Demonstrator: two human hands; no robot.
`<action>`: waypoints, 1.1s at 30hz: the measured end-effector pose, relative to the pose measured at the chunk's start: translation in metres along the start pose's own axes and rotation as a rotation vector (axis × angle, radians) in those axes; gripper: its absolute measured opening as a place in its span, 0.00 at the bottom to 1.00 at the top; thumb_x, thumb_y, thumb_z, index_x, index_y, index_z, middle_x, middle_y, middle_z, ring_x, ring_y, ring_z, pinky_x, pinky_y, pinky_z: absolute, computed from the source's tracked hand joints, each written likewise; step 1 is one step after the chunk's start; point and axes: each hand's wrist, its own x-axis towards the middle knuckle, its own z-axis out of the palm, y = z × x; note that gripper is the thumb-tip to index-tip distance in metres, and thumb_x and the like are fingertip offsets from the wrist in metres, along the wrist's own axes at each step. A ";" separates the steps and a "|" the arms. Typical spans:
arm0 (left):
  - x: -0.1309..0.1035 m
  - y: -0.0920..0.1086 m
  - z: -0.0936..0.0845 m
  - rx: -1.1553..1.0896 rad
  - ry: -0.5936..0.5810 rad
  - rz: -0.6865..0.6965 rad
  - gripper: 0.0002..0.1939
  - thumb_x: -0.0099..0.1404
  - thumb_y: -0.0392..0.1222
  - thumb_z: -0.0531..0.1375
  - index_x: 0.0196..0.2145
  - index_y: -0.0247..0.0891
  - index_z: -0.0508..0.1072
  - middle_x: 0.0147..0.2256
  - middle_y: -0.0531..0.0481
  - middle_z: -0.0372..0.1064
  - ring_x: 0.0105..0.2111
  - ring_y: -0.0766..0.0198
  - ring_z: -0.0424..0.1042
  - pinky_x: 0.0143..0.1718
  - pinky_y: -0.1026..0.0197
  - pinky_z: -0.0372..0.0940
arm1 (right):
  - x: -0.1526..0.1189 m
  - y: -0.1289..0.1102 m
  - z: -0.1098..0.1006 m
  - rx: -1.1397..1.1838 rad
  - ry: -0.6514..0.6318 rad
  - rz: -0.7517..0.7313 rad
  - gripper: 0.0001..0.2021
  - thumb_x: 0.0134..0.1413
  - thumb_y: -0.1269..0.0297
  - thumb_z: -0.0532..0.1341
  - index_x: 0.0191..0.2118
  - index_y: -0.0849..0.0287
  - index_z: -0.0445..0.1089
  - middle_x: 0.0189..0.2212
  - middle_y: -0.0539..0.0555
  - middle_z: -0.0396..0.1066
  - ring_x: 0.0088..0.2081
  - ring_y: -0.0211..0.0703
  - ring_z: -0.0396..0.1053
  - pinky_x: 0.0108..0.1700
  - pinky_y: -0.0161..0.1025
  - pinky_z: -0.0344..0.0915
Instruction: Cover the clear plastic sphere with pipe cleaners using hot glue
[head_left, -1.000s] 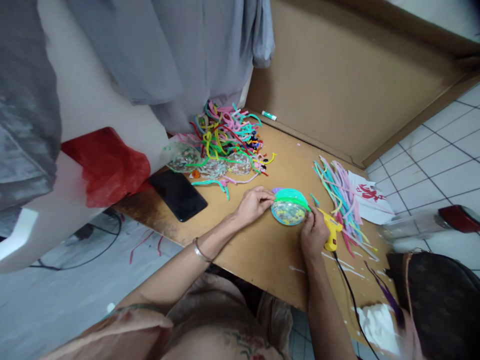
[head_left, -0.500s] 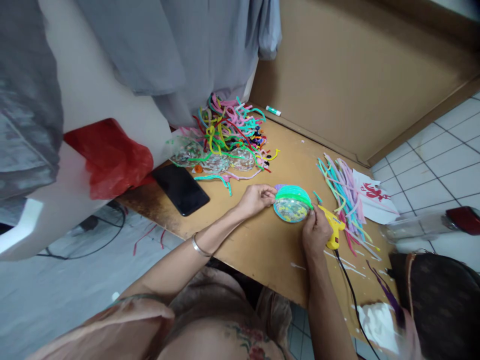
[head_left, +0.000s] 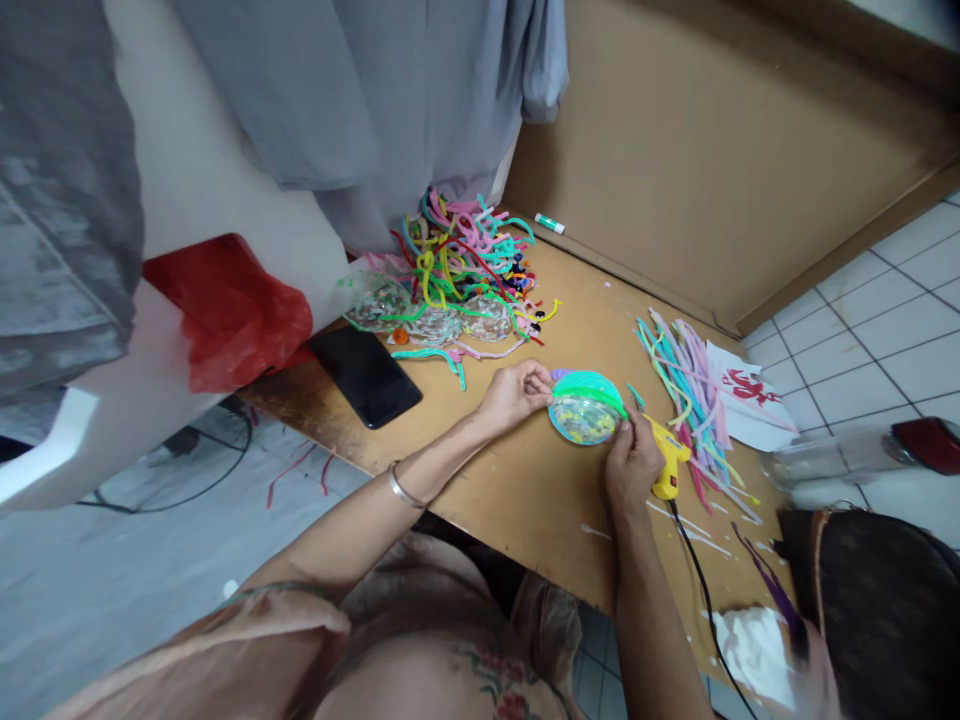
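Observation:
A round, clear dome [head_left: 585, 422] with yellow and white bits inside lies on the table, its upper part covered by turquoise pipe cleaner rows [head_left: 589, 382]. Across its middle runs a bright green pipe cleaner [head_left: 592, 396]. My left hand [head_left: 519, 392] pinches at the strip's left end, by the dome's edge. At the right end, the thumb and fingers of my right hand [head_left: 634, 455] are closed on the strip, against the rim. Part of a purple piece [head_left: 559, 374] shows behind the dome. Just right of my right hand lies a yellow glue gun [head_left: 666, 460], its nozzle partly hidden.
A heap of coloured pipe cleaners [head_left: 465, 240] and several clear domes [head_left: 435, 322] lie at the back left. Nearer stands a black phone [head_left: 366, 376]. Straight pipe cleaners [head_left: 686, 375], white paper [head_left: 750, 400] and a dark bag [head_left: 885, 610] are at the right.
Both hands keep nearly the same hold on the green pipe cleaner and the dome. The whole view has shifted very slightly.

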 end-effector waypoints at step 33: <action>0.001 0.001 -0.008 0.037 -0.088 -0.060 0.08 0.53 0.40 0.66 0.30 0.33 0.78 0.25 0.52 0.74 0.25 0.69 0.68 0.29 0.66 0.61 | -0.002 -0.006 -0.002 0.061 -0.002 0.052 0.20 0.63 0.54 0.49 0.41 0.64 0.72 0.23 0.55 0.73 0.26 0.44 0.72 0.37 0.39 0.66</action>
